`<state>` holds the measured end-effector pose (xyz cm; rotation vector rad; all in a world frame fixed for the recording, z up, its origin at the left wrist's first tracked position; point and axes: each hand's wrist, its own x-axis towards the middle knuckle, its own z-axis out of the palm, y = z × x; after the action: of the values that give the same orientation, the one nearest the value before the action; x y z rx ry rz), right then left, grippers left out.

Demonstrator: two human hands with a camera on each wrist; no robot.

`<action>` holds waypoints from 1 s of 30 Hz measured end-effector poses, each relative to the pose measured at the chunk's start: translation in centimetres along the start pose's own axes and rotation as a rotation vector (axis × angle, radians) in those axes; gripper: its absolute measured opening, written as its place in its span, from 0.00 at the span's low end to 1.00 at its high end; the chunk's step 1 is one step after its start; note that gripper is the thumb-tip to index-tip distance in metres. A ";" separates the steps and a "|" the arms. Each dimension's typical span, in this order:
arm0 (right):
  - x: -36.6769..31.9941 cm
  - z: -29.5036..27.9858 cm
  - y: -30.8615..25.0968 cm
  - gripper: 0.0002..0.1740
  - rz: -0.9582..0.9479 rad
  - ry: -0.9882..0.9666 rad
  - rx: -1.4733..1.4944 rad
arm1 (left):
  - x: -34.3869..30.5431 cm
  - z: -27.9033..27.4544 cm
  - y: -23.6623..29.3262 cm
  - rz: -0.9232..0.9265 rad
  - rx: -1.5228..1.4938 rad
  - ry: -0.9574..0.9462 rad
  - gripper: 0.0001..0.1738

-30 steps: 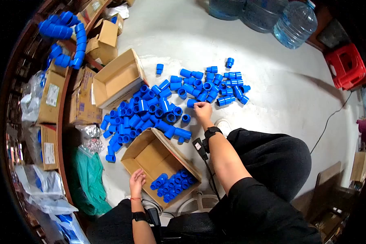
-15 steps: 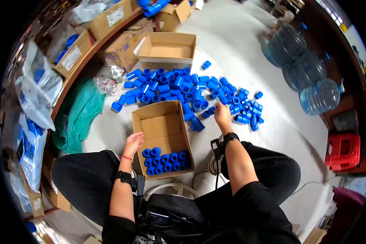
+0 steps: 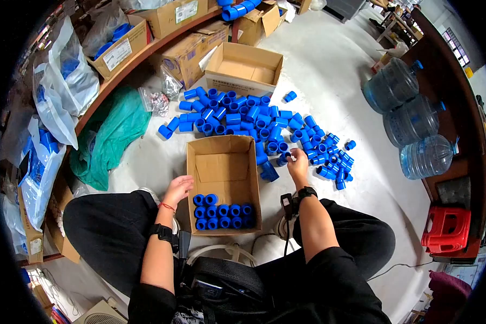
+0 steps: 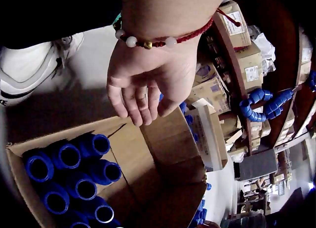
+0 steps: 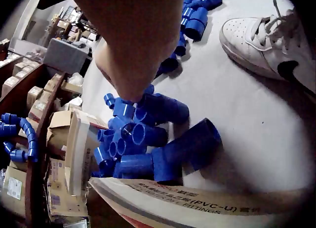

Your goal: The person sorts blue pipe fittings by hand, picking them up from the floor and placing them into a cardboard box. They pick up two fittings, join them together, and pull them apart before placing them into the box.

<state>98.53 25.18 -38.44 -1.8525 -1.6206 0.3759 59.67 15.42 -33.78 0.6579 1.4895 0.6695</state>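
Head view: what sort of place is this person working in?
Probably a stockroom or small warehouse for plumbing parts: blue pipe fittings heaped on the bare floor, labelled cardboard boxes stacked along the wall, and plastic bags of more blue parts.

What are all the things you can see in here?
box: one, brown, open, on the floor between the knees
fittings: many, blue, heaped on the floor beyond the box; some in rows inside it
empty box: one, brown, behind the heap
jugs: three, clear blue, far right
stool: one, red, right
cloth: one, green, left
shoe: one, white, beside the heap
left hand: fingers relaxed, empty, over the box edge
right hand: fingers down among the fittings; grip unclear
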 end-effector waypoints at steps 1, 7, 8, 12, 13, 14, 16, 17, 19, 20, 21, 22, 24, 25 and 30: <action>0.0 0.0 0.0 0.13 0.059 0.039 0.034 | 0.0 0.0 0.0 0.001 -0.001 0.001 0.16; 0.0 2.5 3.2 0.29 0.603 0.040 0.262 | -1.3 0.4 0.8 -0.001 -0.037 -0.034 0.18; -0.2 2.8 3.6 0.31 0.733 -0.012 0.401 | -1.4 0.4 0.8 -0.002 -0.042 -0.044 0.19; -0.1 2.5 1.9 0.38 0.976 -0.165 0.774 | -1.5 0.3 0.9 -0.016 -0.042 -0.063 0.20; 0.1 2.6 1.8 0.38 1.004 -0.206 0.842 | -1.5 0.4 1.0 -0.021 -0.039 -0.063 0.20; 0.2 2.6 1.6 0.37 1.009 -0.215 0.875 | -1.4 0.4 1.0 -0.026 -0.051 -0.064 0.20; 0.3 3.1 1.4 0.37 1.016 -0.236 0.940 | -1.4 0.5 1.1 -0.026 -0.058 -0.069 0.20; 0.3 3.3 1.3 0.36 1.020 -0.227 0.965 | -1.5 0.5 1.1 -0.026 -0.062 -0.071 0.20; 0.5 3.7 1.2 0.35 1.028 -0.211 1.013 | -1.4 0.5 1.2 -0.029 -0.069 -0.076 0.19; 0.5 3.9 1.2 0.34 1.024 -0.203 1.018 | -1.4 0.5 1.2 -0.031 -0.071 -0.080 0.19; 0.5 3.9 1.3 0.33 1.020 -0.195 1.022 | -1.3 0.5 1.2 -0.033 -0.072 -0.083 0.19; 0.5 4.0 1.3 0.31 1.014 -0.187 1.025 | -1.3 0.5 1.3 -0.035 -0.069 -0.083 0.19; 0.3 4.2 1.5 0.30 0.974 -0.174 1.027 | -1.2 0.5 1.3 -0.039 -0.066 -0.083 0.19; 0.2 4.3 1.8 0.29 0.953 -0.168 1.027 | -1.2 0.5 1.3 -0.040 -0.067 -0.084 0.19; -0.1 5.4 3.2 0.25 0.907 -0.107 1.243 | -1.3 0.6 1.3 -0.038 -0.067 -0.078 0.19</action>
<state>97.78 26.45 -44.58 -1.3606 -0.2102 1.4618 60.28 15.35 -31.92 0.5960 1.3981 0.6546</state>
